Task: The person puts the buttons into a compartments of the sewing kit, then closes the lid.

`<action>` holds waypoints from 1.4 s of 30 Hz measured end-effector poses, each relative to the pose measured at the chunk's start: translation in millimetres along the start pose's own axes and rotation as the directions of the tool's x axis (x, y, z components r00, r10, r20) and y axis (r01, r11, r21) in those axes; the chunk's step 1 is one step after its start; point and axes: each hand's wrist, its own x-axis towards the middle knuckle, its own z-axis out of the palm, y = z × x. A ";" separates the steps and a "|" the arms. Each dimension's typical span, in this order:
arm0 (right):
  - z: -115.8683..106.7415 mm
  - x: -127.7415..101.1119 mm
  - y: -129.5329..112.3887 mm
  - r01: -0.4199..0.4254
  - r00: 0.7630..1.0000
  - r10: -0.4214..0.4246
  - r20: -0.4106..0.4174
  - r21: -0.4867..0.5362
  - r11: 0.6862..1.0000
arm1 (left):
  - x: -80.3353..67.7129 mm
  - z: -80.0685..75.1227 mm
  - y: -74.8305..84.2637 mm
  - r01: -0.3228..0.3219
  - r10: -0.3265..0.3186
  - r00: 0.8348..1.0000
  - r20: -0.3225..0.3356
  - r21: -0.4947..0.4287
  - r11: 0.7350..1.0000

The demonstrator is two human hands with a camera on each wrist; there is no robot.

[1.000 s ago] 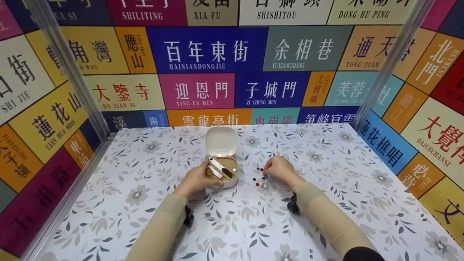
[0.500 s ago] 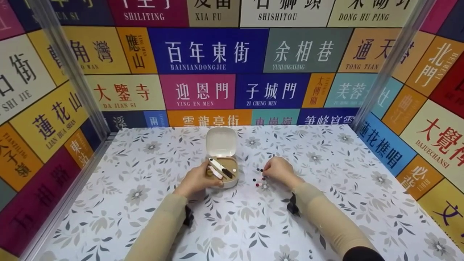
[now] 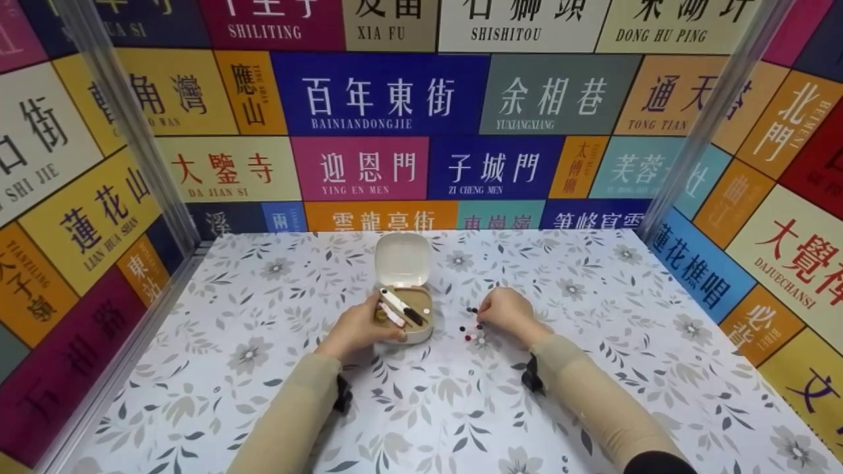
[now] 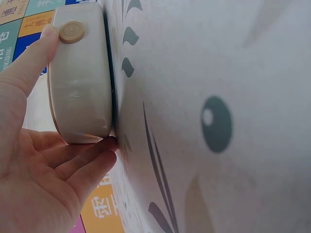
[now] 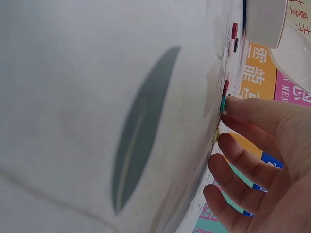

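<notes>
Centre: part-filled box (image 3: 419, 336) gripped by left hand (image 3: 355, 331); right of centre: loose buttons (image 3: 468, 338) left, teal button (image 5: 223, 104) seemingly pinched by right hand (image 3: 510, 311).

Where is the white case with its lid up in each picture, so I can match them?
Head: the white case is just below centre, gripped by the left hand.
Left wrist: the white case is upper left, a round tan disc on its side.
Right wrist: the white case is top right, cut off by the frame.
Shared landmark: the wall of coloured signs.
</notes>
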 end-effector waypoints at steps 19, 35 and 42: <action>1.6 0.6 6.9 -0.001 1.000 0.002 -0.005 0.128 0.992 | -2.9 0.1 0.1 -0.006 0.006 1.000 -0.008 0.002 1.000; 0.0 -1.7 12.6 -0.039 0.999 0.033 0.027 0.277 0.960 | -4.4 1.4 1.6 0.009 -0.009 1.000 0.008 -0.044 0.999; -3.5 -2.4 12.8 -0.064 0.998 0.057 0.030 0.309 0.949 | -3.6 0.9 1.4 0.015 -0.015 1.000 0.007 -0.056 0.998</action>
